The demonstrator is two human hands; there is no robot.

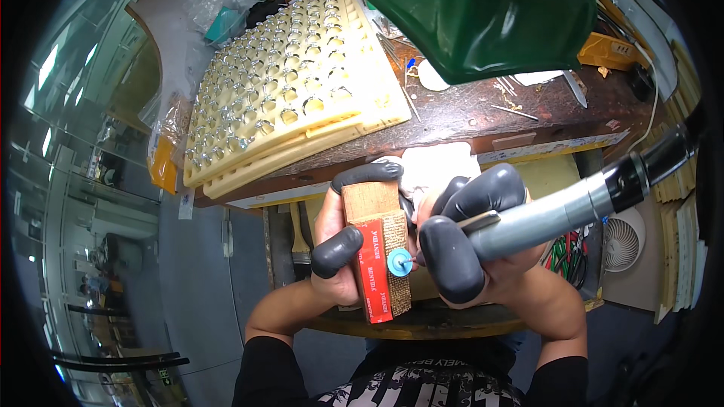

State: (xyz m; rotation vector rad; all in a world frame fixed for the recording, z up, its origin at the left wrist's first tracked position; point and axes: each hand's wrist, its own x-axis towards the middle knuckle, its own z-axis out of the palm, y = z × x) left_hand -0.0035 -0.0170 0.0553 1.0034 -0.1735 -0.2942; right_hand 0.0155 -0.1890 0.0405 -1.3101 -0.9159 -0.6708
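My left hand (330,230), with black finger cots, grips a wooden block (369,199) upright. Red tape (372,271) with white print covers part of it, beside a rough brown strip (397,232). My right hand (454,260), also in black finger cots, is closed around a silver rotary tool handpiece (547,218). A small round blue wheel (399,261) sits at the tool's tip, against the rough strip or just over it; I cannot tell which. White cloth or paper (441,164) lies behind my hands, against the bench edge.
A cream tray (354,117) with rows of silver rings stands on the dark wooden bench (460,124), far left. A green lamp shade (467,15) hangs over the bench. Thin tools and a knife (575,90) lie beyond. Below are a brush (300,237), coloured-handled tools (577,256) and a white fan (624,240).
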